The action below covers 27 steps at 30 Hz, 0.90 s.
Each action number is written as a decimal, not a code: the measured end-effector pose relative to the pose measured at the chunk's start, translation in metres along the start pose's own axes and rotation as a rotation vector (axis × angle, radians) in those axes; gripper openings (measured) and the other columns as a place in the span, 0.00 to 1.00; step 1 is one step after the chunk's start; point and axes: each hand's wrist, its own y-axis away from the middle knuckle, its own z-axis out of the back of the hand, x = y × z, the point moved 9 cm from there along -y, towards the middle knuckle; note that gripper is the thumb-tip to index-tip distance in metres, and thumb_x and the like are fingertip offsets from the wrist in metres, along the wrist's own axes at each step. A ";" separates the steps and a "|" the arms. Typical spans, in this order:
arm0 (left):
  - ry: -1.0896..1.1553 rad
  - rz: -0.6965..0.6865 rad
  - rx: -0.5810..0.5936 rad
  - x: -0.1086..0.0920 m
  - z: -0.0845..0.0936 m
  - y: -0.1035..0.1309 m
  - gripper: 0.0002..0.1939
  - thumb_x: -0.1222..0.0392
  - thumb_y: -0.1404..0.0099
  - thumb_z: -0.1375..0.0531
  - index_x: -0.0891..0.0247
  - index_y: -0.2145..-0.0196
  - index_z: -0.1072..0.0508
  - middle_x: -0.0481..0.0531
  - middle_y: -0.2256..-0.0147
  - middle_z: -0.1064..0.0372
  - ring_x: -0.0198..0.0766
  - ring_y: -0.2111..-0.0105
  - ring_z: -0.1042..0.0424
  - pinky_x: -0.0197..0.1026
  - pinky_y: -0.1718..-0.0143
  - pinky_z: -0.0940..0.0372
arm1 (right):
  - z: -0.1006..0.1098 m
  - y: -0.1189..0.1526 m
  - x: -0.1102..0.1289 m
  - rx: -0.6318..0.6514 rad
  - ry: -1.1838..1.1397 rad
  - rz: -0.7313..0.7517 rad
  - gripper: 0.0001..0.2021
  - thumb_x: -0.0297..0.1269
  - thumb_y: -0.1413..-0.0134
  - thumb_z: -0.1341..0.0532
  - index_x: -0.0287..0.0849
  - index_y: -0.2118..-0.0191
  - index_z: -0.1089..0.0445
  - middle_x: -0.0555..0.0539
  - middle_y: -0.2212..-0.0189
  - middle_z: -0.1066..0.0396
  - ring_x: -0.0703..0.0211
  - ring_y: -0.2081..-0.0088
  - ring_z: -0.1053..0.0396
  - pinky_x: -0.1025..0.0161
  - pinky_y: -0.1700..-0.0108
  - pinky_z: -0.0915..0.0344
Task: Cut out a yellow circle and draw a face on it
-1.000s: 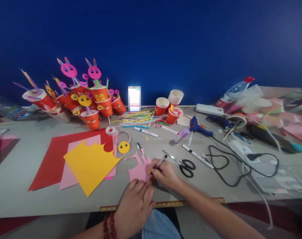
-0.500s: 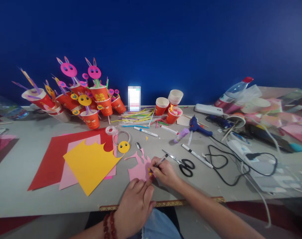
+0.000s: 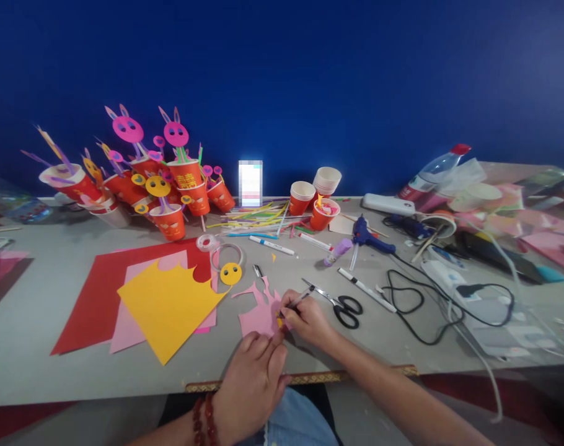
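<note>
My right hand (image 3: 307,319) is closed around a slim pen (image 3: 299,298). Its tip meets a small yellow paper piece (image 3: 280,323), mostly hidden by my fingers. Under that piece lies a cut-up pink paper (image 3: 256,317) with a ragged edge. My left hand (image 3: 254,378) lies palm down with its fingers stretched out, the index fingertip pressing beside the yellow piece at the pink paper's near edge. Black-handled scissors (image 3: 347,310) rest to the right of my right hand. A yellow smiley-like paper disc (image 3: 230,274) sits beyond the pink paper, left of a cutter (image 3: 258,271).
Yellow paper (image 3: 170,310) tops red and pink sheets at left. Decorated red cups (image 3: 168,222) stand behind them. Markers (image 3: 365,290), a glue stick (image 3: 338,252), a blue glue gun (image 3: 370,238) and black cable (image 3: 426,341) lie at right. Pipe cleaners (image 3: 251,217) are piled at the back.
The pen in my right hand has tilted and shifted slightly over the yellow piece. My left hand stays in place; the view has moved a touch.
</note>
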 end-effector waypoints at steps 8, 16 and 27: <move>-0.001 -0.001 0.003 0.001 -0.001 0.000 0.15 0.59 0.33 0.43 0.64 0.50 0.35 0.58 0.42 0.36 0.49 0.54 0.35 0.53 0.49 0.42 | 0.001 0.000 -0.001 -0.008 -0.015 -0.008 0.07 0.28 0.48 0.47 0.44 0.72 0.36 0.53 0.77 0.32 0.62 0.74 0.34 0.68 0.69 0.40; 0.006 -0.003 -0.004 0.000 0.000 0.000 0.15 0.59 0.33 0.42 0.64 0.50 0.35 0.59 0.42 0.36 0.49 0.53 0.35 0.53 0.48 0.42 | 0.002 -0.001 0.000 -0.021 -0.003 0.011 0.08 0.30 0.46 0.47 0.44 0.73 0.35 0.52 0.76 0.33 0.62 0.73 0.34 0.67 0.69 0.40; -0.001 -0.011 -0.010 0.000 0.002 0.000 0.15 0.57 0.32 0.43 0.65 0.50 0.35 0.59 0.43 0.36 0.49 0.53 0.36 0.53 0.48 0.43 | 0.002 -0.002 -0.001 -0.030 -0.014 0.001 0.08 0.29 0.45 0.47 0.44 0.72 0.35 0.52 0.75 0.33 0.62 0.73 0.34 0.66 0.68 0.41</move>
